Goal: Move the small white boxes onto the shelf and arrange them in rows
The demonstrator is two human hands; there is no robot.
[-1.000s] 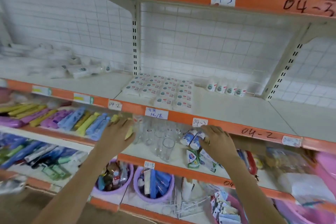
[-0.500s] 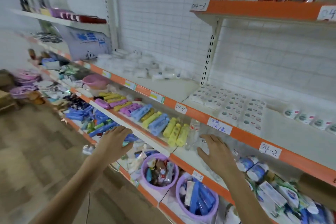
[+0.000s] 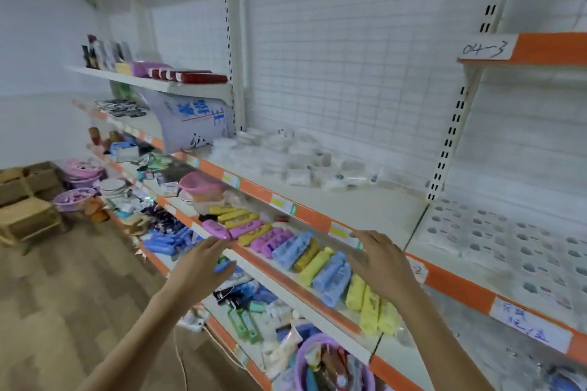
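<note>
Small white boxes (image 3: 508,241) lie in tidy rows on the orange-edged shelf (image 3: 457,282) at the right, blurred. A loose pile of white packs (image 3: 298,162) sits further left on the same shelf level. My left hand (image 3: 200,267) hovers with relaxed fingers in front of the lower shelf and holds nothing. My right hand (image 3: 381,260) is raised with its fingers spread near the shelf's orange front edge, also holding nothing.
Purple, yellow and blue tubes (image 3: 286,247) fill the shelf below. A purple tub (image 3: 330,365) of goods stands at the bottom. A blue-printed white bag (image 3: 187,120) leans at the left. Wooden crates (image 3: 25,200) sit on the wooden floor.
The view has swung left, so the rowed boxes moved to the right edge. Both hands rose from the lower shelf and drifted left, holding nothing.
</note>
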